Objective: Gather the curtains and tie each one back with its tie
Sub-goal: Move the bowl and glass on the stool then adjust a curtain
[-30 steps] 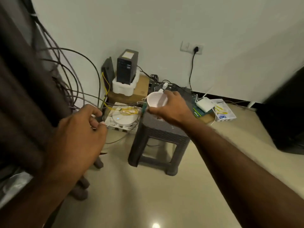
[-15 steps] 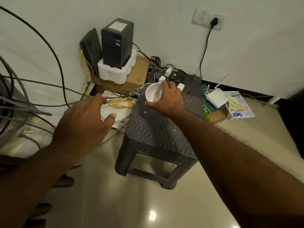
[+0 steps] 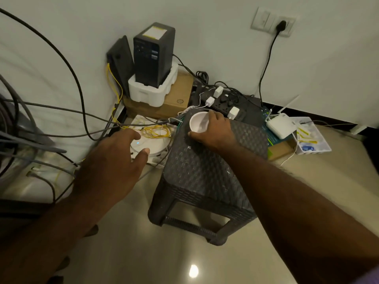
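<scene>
No curtain or tie shows in the head view now. My right hand (image 3: pixel 213 132) grips a small white cup (image 3: pixel 198 122) at the far left corner of a dark woven plastic stool (image 3: pixel 207 173); the cup rests on or just above the stool top. My left hand (image 3: pixel 114 167) hovers left of the stool with fingers apart, holding nothing, above a round white device (image 3: pixel 158 145) with a small blue light on the floor.
Grey cables (image 3: pixel 51 111) hang along the left wall. A black box in a white foam tray (image 3: pixel 152 87) stands on a cardboard box. A power strip with white chargers (image 3: pixel 225 103), a white router (image 3: pixel 280 126), and a clear tray (image 3: pixel 313 138) lie behind the stool.
The view swung right and down, so the dark curtain at the left left the frame. My right hand with the cup came down onto the stool; my left hand opened and drifted toward the round device.
</scene>
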Available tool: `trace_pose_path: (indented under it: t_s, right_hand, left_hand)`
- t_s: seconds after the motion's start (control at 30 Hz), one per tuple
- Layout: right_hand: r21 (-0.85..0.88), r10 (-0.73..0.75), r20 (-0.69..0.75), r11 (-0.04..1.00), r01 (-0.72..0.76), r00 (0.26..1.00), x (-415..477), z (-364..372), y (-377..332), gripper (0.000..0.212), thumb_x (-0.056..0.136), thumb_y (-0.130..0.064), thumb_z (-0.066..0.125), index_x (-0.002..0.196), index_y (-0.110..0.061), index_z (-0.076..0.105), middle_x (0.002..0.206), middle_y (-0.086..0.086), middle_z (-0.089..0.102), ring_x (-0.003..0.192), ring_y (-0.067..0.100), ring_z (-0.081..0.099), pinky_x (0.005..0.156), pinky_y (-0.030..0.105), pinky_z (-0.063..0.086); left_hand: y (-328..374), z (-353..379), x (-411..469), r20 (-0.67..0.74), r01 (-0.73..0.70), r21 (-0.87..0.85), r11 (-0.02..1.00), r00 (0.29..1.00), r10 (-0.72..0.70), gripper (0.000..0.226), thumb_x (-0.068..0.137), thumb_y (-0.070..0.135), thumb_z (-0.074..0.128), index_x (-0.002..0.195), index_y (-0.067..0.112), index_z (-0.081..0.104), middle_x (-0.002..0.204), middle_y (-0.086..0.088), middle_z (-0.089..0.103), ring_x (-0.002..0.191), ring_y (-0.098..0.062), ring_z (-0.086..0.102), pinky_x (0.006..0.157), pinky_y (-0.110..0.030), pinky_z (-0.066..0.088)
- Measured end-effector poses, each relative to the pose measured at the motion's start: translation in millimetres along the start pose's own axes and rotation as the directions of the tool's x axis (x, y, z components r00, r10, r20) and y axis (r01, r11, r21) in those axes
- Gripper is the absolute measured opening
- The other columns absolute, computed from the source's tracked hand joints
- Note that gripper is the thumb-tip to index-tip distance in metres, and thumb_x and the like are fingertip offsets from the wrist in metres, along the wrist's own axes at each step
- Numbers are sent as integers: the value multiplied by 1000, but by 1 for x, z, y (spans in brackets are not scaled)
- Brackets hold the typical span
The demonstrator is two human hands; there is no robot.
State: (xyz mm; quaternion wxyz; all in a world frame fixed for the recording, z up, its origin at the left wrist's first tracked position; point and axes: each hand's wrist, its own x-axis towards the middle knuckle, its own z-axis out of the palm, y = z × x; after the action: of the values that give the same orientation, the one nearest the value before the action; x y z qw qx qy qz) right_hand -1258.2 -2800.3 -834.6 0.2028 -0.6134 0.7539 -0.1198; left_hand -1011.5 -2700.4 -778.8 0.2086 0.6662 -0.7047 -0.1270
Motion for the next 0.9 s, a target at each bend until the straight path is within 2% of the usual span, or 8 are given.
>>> trace_pose_path:
  t_s: [0.23,0.3,0.4,0.53,0.63,0.7,0.8,0.9]
  right_hand:
    - [-75,-32,-59,997,27,998,-26,-7,-27,124,73,-83,62,162,-25,-1,171,7,-9,157,32,-2,121,62,11]
    - [-10,-118,-143,993,117,983,-45,-17,-44,111,78,-76,63,162,-25,12,171,7,1,157,30,5,121,59,15]
    - [173,-246,-224,942,287,943,-90,-26,-85,78,88,-49,72,152,-18,39,162,8,33,146,28,36,116,50,37]
    - [362,-345,-177,848,387,922,-181,-32,-164,37,93,-25,70,127,-21,56,112,-5,68,91,14,66,87,44,57]
    - [422,-423,-112,799,428,899,-259,-35,-218,11,94,-24,65,102,-29,60,86,-17,67,72,4,67,72,43,60]
    - [486,-476,-71,751,447,876,-314,-29,-259,8,93,-23,59,94,-30,62,85,-13,69,71,11,69,70,47,60]
    - [552,-535,-18,699,455,845,-379,-24,-298,22,90,-18,55,82,-39,58,79,-11,68,69,14,70,67,49,59]
    - [597,-605,-5,636,488,796,-437,-19,-339,23,88,-13,56,78,-34,61,70,-8,68,59,12,68,60,42,57]
  left_hand:
    - [-12,-18,-21,-66,-1,-88,996,998,-5,28,89,32,64,114,24,59,111,0,67,99,-21,63,76,-36,53]
    - [-12,-27,-32,-84,6,-125,992,996,-17,22,88,31,64,109,27,60,105,5,67,92,-17,62,72,-30,48]
    - [-17,-53,-61,-105,31,-133,991,993,-45,15,88,27,61,103,28,62,98,5,68,84,-19,65,69,-29,49]
    - [-37,-122,-122,-210,-51,-170,984,978,15,12,89,16,58,98,16,67,89,0,68,75,-19,64,66,-38,54]
    - [-50,-182,-178,-304,-106,-148,983,951,57,11,91,9,60,97,10,69,81,1,67,66,0,56,62,-12,48]
    - [-66,-227,-224,-387,-111,-145,983,921,47,12,91,8,58,93,9,70,77,2,67,62,-1,56,60,-8,42]
    - [-90,-273,-274,-514,-127,-101,987,856,57,19,92,11,55,85,6,71,76,-3,70,63,-10,58,59,-20,48]
    - [-124,-317,-316,-565,-16,-64,998,825,-23,18,92,13,54,90,9,72,82,-1,70,71,-9,61,68,-16,48]
